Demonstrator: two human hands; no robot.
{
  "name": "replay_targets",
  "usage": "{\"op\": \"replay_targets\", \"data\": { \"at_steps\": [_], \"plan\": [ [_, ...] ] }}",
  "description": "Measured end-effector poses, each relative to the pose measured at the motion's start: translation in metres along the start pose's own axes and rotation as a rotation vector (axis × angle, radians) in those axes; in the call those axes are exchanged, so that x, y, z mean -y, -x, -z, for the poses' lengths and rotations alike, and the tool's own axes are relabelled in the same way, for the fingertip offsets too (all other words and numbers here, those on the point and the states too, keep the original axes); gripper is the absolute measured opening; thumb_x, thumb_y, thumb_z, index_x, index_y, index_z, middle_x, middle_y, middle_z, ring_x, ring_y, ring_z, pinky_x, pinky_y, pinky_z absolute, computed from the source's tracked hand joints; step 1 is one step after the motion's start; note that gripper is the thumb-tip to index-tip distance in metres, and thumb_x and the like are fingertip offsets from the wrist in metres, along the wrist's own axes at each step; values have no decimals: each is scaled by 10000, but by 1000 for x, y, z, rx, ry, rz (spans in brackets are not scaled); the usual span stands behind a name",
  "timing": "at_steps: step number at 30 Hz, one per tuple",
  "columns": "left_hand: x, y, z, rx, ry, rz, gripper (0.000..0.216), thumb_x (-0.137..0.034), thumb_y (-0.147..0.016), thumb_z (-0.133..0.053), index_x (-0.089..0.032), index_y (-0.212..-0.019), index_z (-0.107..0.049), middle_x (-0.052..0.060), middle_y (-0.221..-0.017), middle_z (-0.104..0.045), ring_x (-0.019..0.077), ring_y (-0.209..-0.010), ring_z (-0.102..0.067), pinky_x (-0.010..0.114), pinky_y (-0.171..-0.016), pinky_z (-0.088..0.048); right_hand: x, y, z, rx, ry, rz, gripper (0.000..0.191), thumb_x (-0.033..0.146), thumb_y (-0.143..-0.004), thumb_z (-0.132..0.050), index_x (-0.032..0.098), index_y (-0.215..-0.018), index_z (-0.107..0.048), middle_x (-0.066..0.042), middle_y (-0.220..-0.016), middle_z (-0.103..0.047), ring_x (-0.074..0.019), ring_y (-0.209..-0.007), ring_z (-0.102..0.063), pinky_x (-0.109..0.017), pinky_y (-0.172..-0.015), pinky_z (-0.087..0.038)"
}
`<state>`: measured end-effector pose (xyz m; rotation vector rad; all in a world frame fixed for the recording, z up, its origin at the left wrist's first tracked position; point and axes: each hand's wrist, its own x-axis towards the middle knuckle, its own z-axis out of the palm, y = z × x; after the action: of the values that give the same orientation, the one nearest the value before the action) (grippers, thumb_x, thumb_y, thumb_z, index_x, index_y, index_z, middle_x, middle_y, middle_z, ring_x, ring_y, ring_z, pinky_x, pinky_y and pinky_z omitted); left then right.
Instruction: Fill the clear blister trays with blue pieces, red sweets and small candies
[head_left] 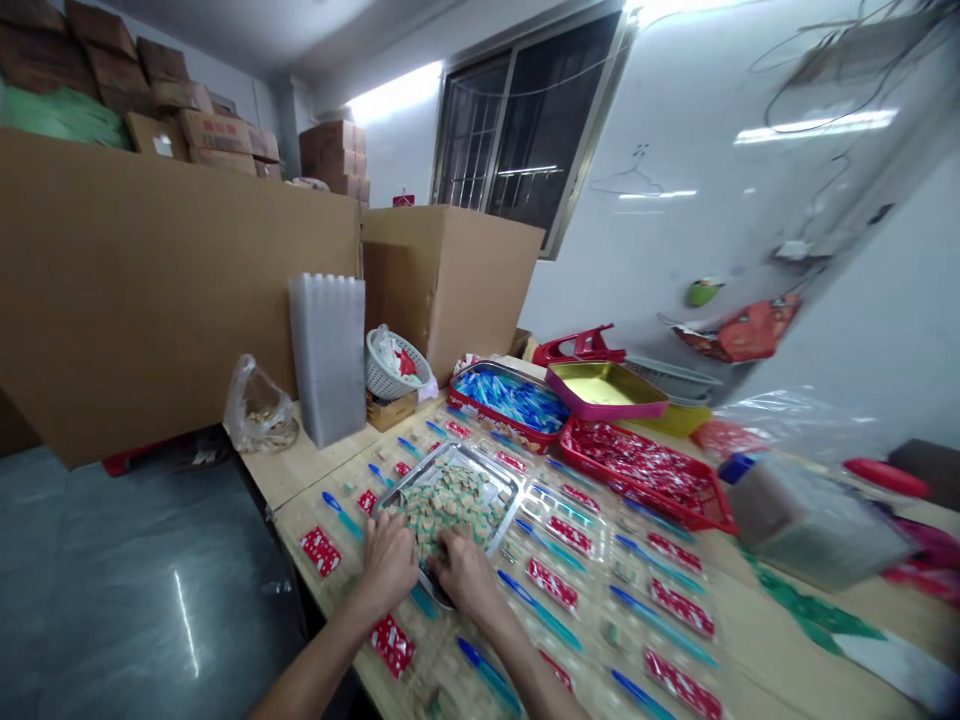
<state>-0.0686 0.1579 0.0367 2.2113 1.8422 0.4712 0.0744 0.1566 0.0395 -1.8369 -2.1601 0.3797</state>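
A shallow metal tray [504, 482] holds a heap of small flat tan-and-green pieces [454, 500]. At its near left edge, my left hand [390, 555] has its fingers curled in toward the pieces; what they grip, if anything, is hidden. My right hand [463, 570] reaches over the near side of the same tray, fingers bent together among the pieces, their tips partly covered. Around the tray lie rows of clear plastic blister trays, each with a blue pen-like stick [540, 610] and a red-and-white patterned packet [552, 584]. Small pieces sit in some of them.
Behind stand a red tray of blue sticks [551, 437], a red basket of red packets [716, 490] and a yellow-lined pink tray [622, 408]. Stacked clear plastic [328, 360], a bag [259, 415] and a white basket [386, 375] are at the back left. The table's left edge drops to the floor.
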Motion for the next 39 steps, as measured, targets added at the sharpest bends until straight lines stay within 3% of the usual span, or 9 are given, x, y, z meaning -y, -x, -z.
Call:
{"op": "replay_targets", "data": {
  "at_steps": [8,15,21,27,39],
  "plan": [
    [-9,-5,-10,88,-1,44,195,-171,-793,-465,-188,-846,-652,84,-1122,-601,288,-1139,-436,430,-905,-286,-22,-2,-17,-41,-219,43,225,87,-640,-571,161,-850,-601,-51,-834,-622,-183,-786,-571,-239,-667,-368],
    [-12,-8,-13,89,131,38,144,-112,-714,-545,-193,-794,-634,23,-870,-663,215,-984,-535,330,-825,-315,-21,2,-12,-56,-294,68,199,64,-615,-524,179,-773,-562,5,-678,-555,-158,-670,-511,-232,-603,-312],
    [-17,-11,-11,57,236,-17,181,-50,-659,-552,-184,-738,-643,1,-770,-667,172,-851,-579,293,-793,-332,-22,10,-6,-159,-360,240,219,29,-642,-444,189,-765,-529,-16,-780,-575,-164,-761,-517,-241,-684,-341],
    [-14,-12,-15,117,223,-34,230,-21,-640,-520,-185,-728,-656,2,-772,-680,171,-835,-597,291,-791,-348,-27,14,-8,-116,-344,191,249,19,-595,-467,191,-758,-542,-11,-794,-577,-170,-783,-528,-239,-685,-342],
    [-13,-14,-23,19,404,-29,190,-7,-627,-476,-163,-638,-584,-20,-604,-569,131,-625,-551,213,-592,-355,-26,16,-9,-146,-312,129,242,30,-596,-447,186,-744,-557,-12,-771,-597,-173,-770,-521,-257,-699,-313]
  ]
}}
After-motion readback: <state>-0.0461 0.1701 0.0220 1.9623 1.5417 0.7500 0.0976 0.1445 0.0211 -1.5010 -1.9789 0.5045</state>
